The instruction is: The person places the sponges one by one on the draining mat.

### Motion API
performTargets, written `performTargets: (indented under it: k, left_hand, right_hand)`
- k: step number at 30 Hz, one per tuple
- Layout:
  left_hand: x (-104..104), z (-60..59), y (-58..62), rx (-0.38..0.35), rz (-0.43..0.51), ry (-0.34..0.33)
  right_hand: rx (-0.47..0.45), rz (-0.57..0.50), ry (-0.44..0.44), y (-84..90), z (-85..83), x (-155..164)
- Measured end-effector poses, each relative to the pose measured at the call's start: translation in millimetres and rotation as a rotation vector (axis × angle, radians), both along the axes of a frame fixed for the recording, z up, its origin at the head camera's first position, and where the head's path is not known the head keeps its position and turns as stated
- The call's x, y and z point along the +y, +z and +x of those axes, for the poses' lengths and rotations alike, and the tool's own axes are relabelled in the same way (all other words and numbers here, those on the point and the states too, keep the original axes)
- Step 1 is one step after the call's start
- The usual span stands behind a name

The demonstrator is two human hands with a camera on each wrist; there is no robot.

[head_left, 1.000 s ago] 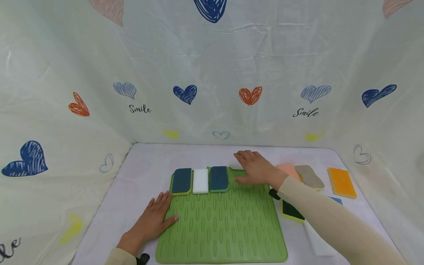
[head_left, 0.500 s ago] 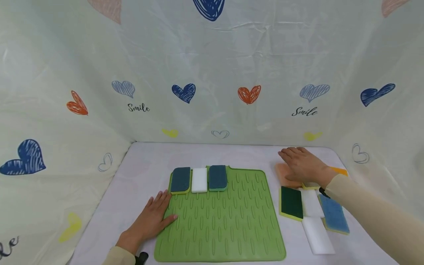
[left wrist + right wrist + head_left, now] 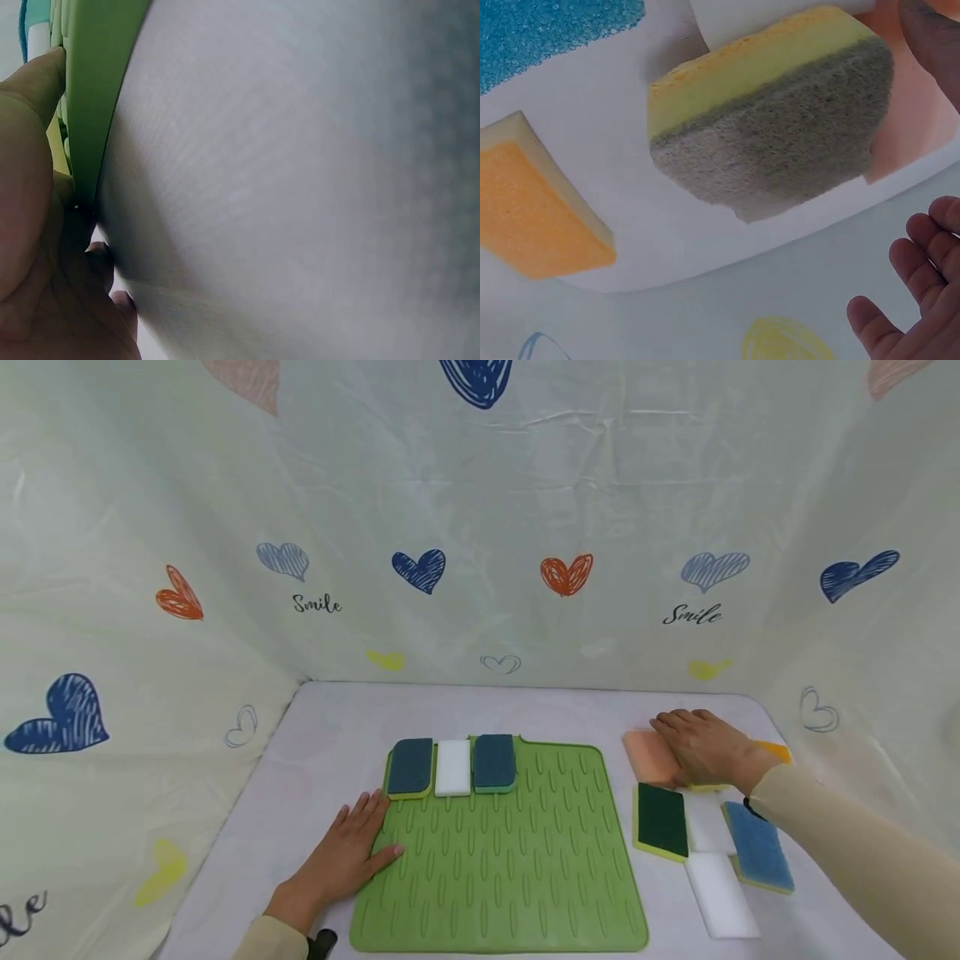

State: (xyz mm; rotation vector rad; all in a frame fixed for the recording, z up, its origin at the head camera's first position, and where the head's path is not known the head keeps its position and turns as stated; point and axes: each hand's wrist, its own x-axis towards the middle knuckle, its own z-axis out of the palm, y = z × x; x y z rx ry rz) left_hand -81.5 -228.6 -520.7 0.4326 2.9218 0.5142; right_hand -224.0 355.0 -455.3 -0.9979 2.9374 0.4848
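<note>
My left hand (image 3: 358, 843) lies flat, fingers straight, on the white table and the left edge of the green ribbed mat (image 3: 510, 877); in the left wrist view its thumb (image 3: 34, 82) touches the mat's edge (image 3: 94, 105). Along the mat's far edge lie a dark blue sponge (image 3: 410, 767), a white sponge (image 3: 453, 767) and a second dark blue sponge (image 3: 494, 762). My right hand (image 3: 693, 739) is spread over a grey-and-yellow sponge (image 3: 780, 135) next to a pink sponge (image 3: 649, 757). Its fingers (image 3: 922, 255) stay apart from the sponge, holding nothing.
Right of the mat lie a dark green sponge (image 3: 662, 820), two white sponges (image 3: 708, 825) (image 3: 720, 893), a blue sponge (image 3: 757, 857) and an orange sponge (image 3: 532, 217). Heart-printed cloth walls (image 3: 480, 527) close in the table on three sides.
My right hand left the mat's far edge, moved right to the loose sponges and settled over the grey one. The left hand has not moved.
</note>
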Motion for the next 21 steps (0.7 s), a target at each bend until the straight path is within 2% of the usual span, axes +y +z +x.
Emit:
performTargets:
  k: [10,21]
  left_hand:
    - [-0.2,0.1,1.5,0.005,0.014,-0.001]
    - [-0.8,0.6,-2.4,0.018,0.026,0.006]
  right_hand:
    - [0.042,0.026,0.011,-22.3,-8.6,4.6]
    - [-0.073,-0.010,-0.048,-26.5,-6.6,-1.1]
